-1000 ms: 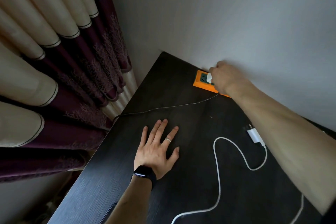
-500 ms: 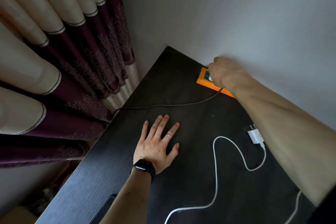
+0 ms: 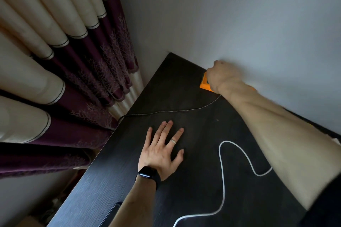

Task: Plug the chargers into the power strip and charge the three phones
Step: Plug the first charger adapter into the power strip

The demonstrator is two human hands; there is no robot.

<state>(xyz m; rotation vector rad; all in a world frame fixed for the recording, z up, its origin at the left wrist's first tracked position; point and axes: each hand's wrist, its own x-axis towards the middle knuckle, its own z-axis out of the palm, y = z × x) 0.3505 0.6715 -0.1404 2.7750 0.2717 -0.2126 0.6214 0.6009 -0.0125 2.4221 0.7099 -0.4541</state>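
Note:
An orange power strip (image 3: 204, 85) lies on the dark table (image 3: 193, 190) against the wall. My right hand (image 3: 224, 77) is curled over the strip's left end and covers the sockets; the white charger it held a moment ago is hidden under the fingers. A dark braided cable (image 3: 166, 111) runs from under that hand to the table's left edge. My left hand (image 3: 162, 150) rests flat on the table, fingers spread, holding nothing. A white cable (image 3: 222, 171) snakes across the table on the right, and its plug end is hidden behind my right forearm. No phone is clearly visible.
Cream and purple curtains (image 3: 64, 79) hang close along the table's left edge. A grey wall (image 3: 239, 14) stands right behind the strip. A dark rounded shape (image 3: 113, 209) sits at the table's near edge; what it is I cannot tell.
My right hand has closed down over the power strip, so the white charger no longer shows. The second white charger has passed behind my forearm. My left hand stays flat.

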